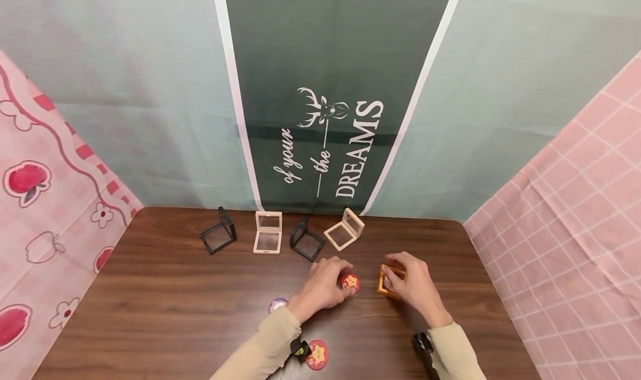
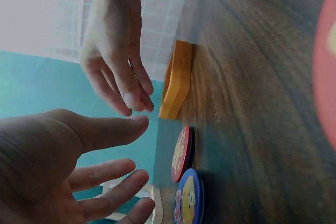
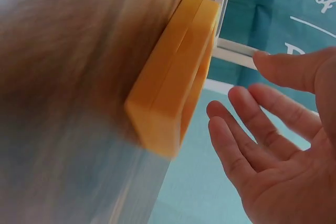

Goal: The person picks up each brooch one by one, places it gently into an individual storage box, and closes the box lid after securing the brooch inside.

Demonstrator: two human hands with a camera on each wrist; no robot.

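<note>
Spread out on the brown wood-grained surface [image 1: 165, 291], around the orange case [image 3: 173, 72] as landmark; apparently at the stage of reaching in, without anything lifted. Over the orange case, right hand [image 1: 417, 285] with fingers apart and lightly bent, holding nothing, with a visible gap in the right wrist view. Left of the orange case, left hand [image 1: 323, 285] close about the red star disc [image 1: 351, 282], thumb and fingers likewise well parted, gripping nothing. Seems to call next for closing fingers gently on case sides and disc edge, so as not to skid either. Behind and left of the orange case, in order outward: cream case [image 1: 340, 236], black case [image 1: 307, 245], white case [image 1: 267, 242], second black case [image 1: 217, 238], all propped open. As for the orange case: flat on the surface, squarish, thick-walled, seamed along the side, recessed on top, largely covered by the right hand in the head view. Smallest, left of the orange case: red star disc, blue disc [image 2: 190, 199] beside it, purple disc [image 1: 277, 304] partly hidden, second red disc [image 1: 319, 355] nearer the person.
</note>
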